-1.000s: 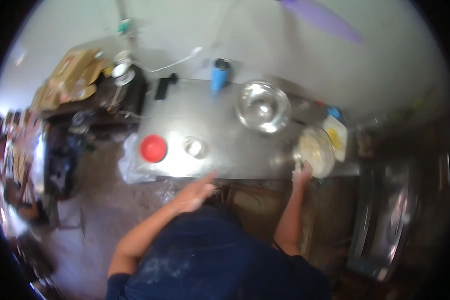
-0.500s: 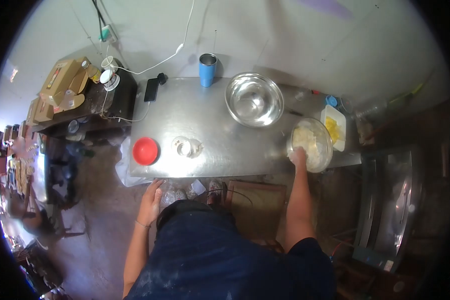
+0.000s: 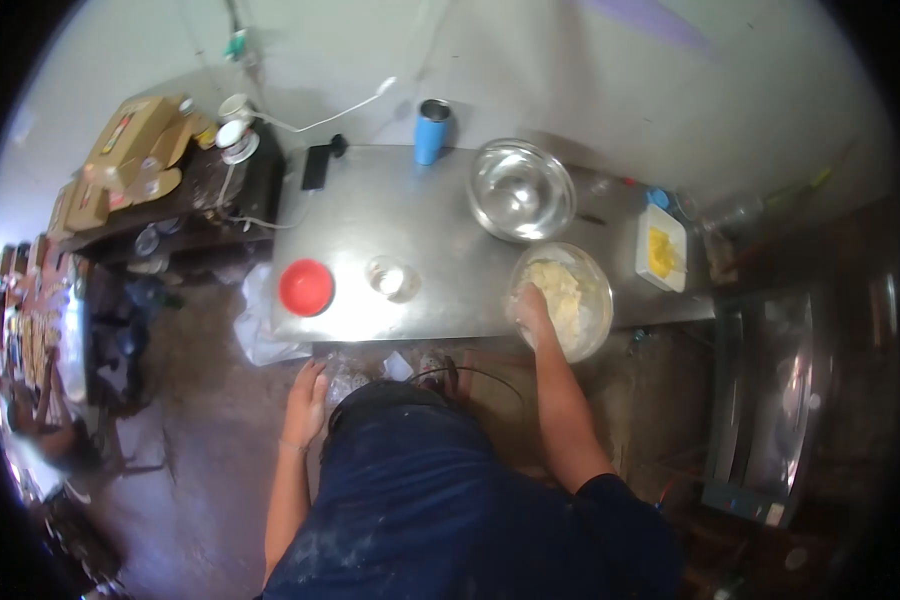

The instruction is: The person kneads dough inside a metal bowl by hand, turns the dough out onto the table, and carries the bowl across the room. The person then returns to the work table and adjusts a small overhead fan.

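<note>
My right hand (image 3: pixel 532 306) grips the near left rim of a glass bowl (image 3: pixel 582 322) with pale dough in it. The bowl sits at the front edge of a steel table (image 3: pixel 440 240), partly past the edge. My left hand (image 3: pixel 307 393) hangs below the table's front edge beside my dark apron, fingers loosely apart, holding nothing. An empty steel mixing bowl (image 3: pixel 521 190) stands just behind the glass bowl.
On the table are a red bowl (image 3: pixel 306 287), a small glass dish (image 3: pixel 390 278), a blue tumbler (image 3: pixel 431 130), a phone (image 3: pixel 317 168) and a white tray of yellow pieces (image 3: pixel 662 248). Cardboard boxes (image 3: pixel 135 150) lie left; a steel appliance (image 3: pixel 770 400) stands right.
My right hand has slid the glass bowl leftward along the table's front edge. My left hand dropped from the table edge to my side.
</note>
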`<state>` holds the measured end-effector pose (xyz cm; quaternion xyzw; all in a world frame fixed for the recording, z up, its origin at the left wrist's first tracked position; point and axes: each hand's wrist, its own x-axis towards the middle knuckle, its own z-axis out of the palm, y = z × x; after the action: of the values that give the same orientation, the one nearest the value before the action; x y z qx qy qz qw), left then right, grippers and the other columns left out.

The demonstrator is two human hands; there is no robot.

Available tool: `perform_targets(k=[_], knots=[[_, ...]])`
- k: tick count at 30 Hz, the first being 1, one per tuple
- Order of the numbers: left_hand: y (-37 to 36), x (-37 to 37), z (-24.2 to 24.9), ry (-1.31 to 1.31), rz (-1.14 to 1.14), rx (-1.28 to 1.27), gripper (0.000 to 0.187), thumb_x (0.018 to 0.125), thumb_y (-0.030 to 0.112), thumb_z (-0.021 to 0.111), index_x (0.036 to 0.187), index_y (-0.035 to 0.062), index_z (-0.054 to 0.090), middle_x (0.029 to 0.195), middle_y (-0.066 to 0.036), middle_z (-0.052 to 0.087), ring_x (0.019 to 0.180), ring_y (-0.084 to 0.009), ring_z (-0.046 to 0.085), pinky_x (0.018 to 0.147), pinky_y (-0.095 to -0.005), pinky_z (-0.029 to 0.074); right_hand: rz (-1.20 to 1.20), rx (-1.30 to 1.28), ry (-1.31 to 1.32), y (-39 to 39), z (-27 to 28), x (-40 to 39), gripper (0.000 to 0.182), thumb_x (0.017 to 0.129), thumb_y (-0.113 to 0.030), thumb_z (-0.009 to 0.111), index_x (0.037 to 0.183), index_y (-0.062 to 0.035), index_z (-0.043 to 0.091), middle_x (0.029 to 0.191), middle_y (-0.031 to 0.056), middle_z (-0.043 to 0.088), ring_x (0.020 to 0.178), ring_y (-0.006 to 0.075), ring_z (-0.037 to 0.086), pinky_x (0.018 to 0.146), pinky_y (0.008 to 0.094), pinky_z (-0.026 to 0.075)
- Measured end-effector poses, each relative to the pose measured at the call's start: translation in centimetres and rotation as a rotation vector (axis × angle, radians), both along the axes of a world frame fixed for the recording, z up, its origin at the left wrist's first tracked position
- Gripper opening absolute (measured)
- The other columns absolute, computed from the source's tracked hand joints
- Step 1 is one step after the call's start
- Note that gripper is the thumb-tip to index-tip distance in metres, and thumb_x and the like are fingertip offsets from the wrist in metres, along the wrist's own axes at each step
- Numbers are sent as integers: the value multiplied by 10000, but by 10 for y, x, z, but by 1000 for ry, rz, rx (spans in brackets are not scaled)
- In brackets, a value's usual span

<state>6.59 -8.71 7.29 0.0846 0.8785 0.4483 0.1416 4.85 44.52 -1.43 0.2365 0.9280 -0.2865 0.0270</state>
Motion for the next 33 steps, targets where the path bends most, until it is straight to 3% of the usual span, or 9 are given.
perform_targets(k=[3,12,17,21,24,27,30,31,33], knots=[[-17,-6,1,6,39,32,462,1066,359,505,1349,13,622,1491,-290,512,1396,-442,478,1164,-452,366,-38,-38,-102,-43,19,-24,320,821,-285,769,887,28,759,869,276,719,864,427,718,786,473,542],[-40,-26,-30,30,-43,55,477,1021,371,589,1359,35,613,1465,-260,546,1374,-417,508,1148,-460,393,-139,-57,30,-119,14,-86,377,830,-364,809,717,-12,731,709,198,707,699,339,716,657,454,513],[-7,-68,-40,125,-136,78,537,948,312,695,1399,51,566,1422,-244,575,1346,-410,529,1117,-461,431,-240,-631,208,-127,11,-98,290,938,-261,756,984,25,752,862,64,729,765,132,628,710,304,489],[42,-101,-27,217,-172,87,632,887,235,749,1446,88,495,1453,-233,534,1344,-422,517,1097,-474,455,-164,-874,368,-77,-16,-73,457,977,-343,722,1231,37,696,998,39,716,927,120,628,881,299,488],[82,-118,-26,265,-207,25,659,864,178,757,1453,136,464,1538,-223,410,1321,-454,514,1043,-490,505,-151,-559,210,-25,-33,-37,545,950,-329,752,1368,-6,617,1244,126,669,1068,194,641,999,355,493],[118,-128,-28,230,-234,-11,592,863,152,756,1396,134,499,1578,-224,321,1256,-471,554,958,-501,552,19,98,12,-10,-29,2,819,897,-406,785,1565,-100,422,1579,253,385,1338,364,520,1127,468,423],[137,-137,-42,220,-266,-156,467,853,154,762,1286,117,590,1570,-230,342,1197,-451,605,922,-500,568,197,198,-398,-37,-20,11,1365,596,-656,895,1667,-290,130,1654,385,4,1529,540,164,1181,618,315],[139,-140,-49,256,-274,-178,417,849,154,762,1237,110,613,1564,-233,353,1170,-444,621,903,-499,574,191,268,-422,-57,-17,5,1507,505,-605,956,1656,-397,6,1650,358,-171,1498,640,50,1154,729,252],[139,-143,-61,326,-276,-228,318,842,156,763,1138,97,661,1553,-238,376,1117,-428,653,865,-496,586,125,246,-294,-62,-53,-1,1421,567,-495,957,1652,-424,41,1658,334,-187,1494,649,40,1130,761,249]])
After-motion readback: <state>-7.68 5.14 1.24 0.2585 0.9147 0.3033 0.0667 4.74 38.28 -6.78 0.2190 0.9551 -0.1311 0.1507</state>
